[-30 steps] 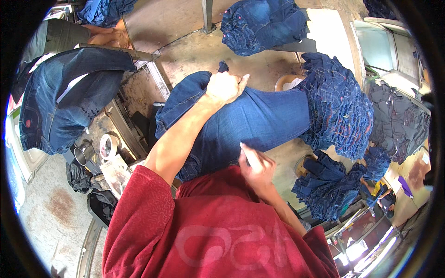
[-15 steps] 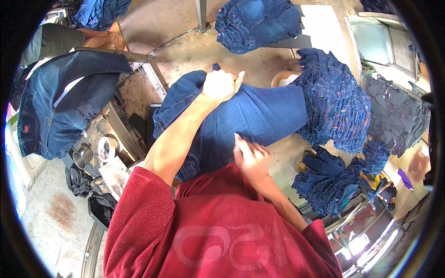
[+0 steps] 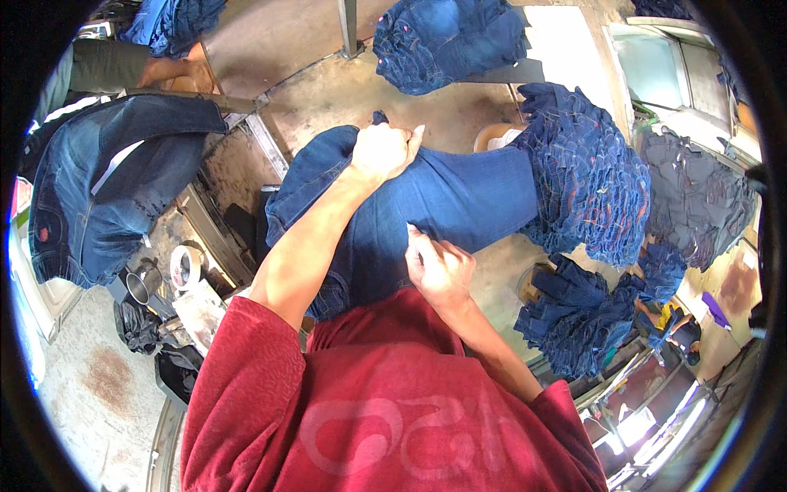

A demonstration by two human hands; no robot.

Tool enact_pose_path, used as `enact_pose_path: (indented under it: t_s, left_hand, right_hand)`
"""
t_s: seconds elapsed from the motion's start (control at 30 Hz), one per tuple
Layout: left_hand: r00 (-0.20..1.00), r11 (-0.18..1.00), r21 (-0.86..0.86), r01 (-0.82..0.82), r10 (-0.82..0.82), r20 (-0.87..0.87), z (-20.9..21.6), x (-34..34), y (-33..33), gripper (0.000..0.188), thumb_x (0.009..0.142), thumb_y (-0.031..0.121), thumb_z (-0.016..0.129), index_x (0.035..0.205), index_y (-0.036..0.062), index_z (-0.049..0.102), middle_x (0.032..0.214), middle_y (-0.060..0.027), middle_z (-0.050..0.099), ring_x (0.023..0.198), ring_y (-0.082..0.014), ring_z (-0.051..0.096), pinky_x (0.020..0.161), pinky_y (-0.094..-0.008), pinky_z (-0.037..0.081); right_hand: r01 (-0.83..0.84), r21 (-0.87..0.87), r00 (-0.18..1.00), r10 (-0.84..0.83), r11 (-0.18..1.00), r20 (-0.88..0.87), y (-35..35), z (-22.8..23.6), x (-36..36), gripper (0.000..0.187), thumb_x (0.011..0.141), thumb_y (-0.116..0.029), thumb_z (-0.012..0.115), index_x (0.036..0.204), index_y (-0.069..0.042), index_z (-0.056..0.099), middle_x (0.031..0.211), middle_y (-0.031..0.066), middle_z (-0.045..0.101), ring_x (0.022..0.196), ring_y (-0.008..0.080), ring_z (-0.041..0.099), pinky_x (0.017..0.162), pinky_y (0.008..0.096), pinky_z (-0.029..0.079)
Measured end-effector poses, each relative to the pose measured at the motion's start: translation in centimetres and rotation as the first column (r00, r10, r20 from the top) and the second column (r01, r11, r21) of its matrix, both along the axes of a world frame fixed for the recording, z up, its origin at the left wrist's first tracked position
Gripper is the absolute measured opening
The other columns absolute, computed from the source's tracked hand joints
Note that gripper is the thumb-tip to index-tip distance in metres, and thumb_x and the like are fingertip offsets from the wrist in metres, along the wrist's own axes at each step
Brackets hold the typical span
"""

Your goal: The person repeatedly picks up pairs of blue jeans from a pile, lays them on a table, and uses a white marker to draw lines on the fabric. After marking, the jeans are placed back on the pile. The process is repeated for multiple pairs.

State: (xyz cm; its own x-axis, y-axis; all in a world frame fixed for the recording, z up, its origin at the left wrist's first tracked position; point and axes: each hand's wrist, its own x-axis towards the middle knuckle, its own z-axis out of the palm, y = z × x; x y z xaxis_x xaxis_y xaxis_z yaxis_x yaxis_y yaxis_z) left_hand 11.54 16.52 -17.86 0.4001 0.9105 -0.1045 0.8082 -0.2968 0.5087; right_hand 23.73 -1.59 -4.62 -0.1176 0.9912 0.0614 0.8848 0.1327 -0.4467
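Note:
A pair of blue jeans (image 3: pixel 459 193) lies spread in front of me, with the legs reaching to the right. My left hand (image 3: pixel 384 152) is closed in a fist near the upper edge of the jeans, and creases run out from it across the denim. A small dark tip sticks out above this fist; I cannot tell what it belongs to. Lower down, my right hand (image 3: pixel 440 266) hovers over or touches the same denim, fingers curled and the thumb and forefinger pinched. Whatever that pinch may hold is too small to make out.
To the right stands a tall stack of folded jeans (image 3: pixel 582 172), with dark garments (image 3: pixel 693 197) beyond. More jeans (image 3: pixel 451 41) lie at the far side. Draped jeans (image 3: pixel 123 180), a tape roll (image 3: pixel 186 266) and a metal cup (image 3: pixel 144 283) are at left. Other people are partly visible.
My right hand has slid a little up and left over the denim, and its fingers are turned slightly. The left fist keeps its place on the jeans. The whole view has shifted slightly.

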Motion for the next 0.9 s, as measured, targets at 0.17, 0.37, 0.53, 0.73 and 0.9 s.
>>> enact_pose_path:
  t_s: [0.17,0.37,0.53,0.73,0.9]
  left_hand:
    - [1.0,1.0,0.01,-0.008,0.008,0.03,-0.2,0.0,0.0,0.055,0.109,0.049,0.059,0.077,0.0115,0.084,0.067,-0.0203,0.074,0.062,-0.036,0.077,0.063,-0.0464,0.064]
    - [0.999,0.999,0.05,-0.01,0.009,0.032,-0.3,0.0,-0.1,0.054,0.108,0.048,0.06,0.075,0.0116,0.083,0.065,-0.0198,0.073,0.06,-0.0359,0.076,0.061,-0.046,0.063]
    - [0.999,0.998,0.069,-0.011,0.008,0.041,-0.5,0.0,-0.3,0.055,0.108,0.048,0.061,0.073,0.0114,0.082,0.064,-0.0198,0.072,0.059,-0.0359,0.075,0.06,-0.0463,0.062]
    - [0.998,0.993,0.113,-0.026,0.019,0.06,-0.7,0.1,-0.1,0.056,0.108,0.047,0.061,0.07,0.0116,0.081,0.062,-0.0198,0.071,0.059,-0.0351,0.075,0.059,-0.0457,0.062]
    - [1.0,0.998,0.068,-0.012,0.01,0.026,-0.6,0.1,-0.2,0.056,0.108,0.048,0.06,0.072,0.0113,0.082,0.064,-0.0205,0.072,0.059,-0.0354,0.076,0.06,-0.0461,0.063]
  right_hand:
    - [0.05,-0.031,0.997,-0.052,0.998,-0.055,-2.0,1.4,0.8,0.018,0.087,-0.003,0.082,0.104,-0.008,0.081,0.069,0.0065,0.07,0.052,0.0208,0.065,0.05,0.0371,0.052]
    - [0.005,0.012,0.999,-0.004,1.0,-0.04,-0.1,-0.3,0.7,0.012,0.089,-0.004,0.081,0.101,-0.008,0.08,0.07,0.0045,0.071,0.053,0.0193,0.066,0.05,0.0354,0.052]
    - [0.015,-0.056,1.0,-0.014,0.998,0.015,-1.6,1.3,0.8,0.012,0.089,-0.004,0.08,0.101,-0.008,0.08,0.069,0.0048,0.071,0.053,0.0197,0.066,0.05,0.0357,0.052]
    - [0.058,0.027,0.992,-0.055,0.998,-0.114,-0.7,0.4,0.9,0.012,0.09,-0.004,0.08,0.1,-0.008,0.079,0.067,0.0048,0.069,0.053,0.0204,0.067,0.05,0.0362,0.053]
    - [0.022,-0.096,1.0,-0.024,0.995,-0.014,-0.9,1.0,0.8,0.009,0.089,-0.004,0.082,0.097,-0.006,0.078,0.068,0.0076,0.07,0.055,0.0212,0.07,0.051,0.037,0.053]
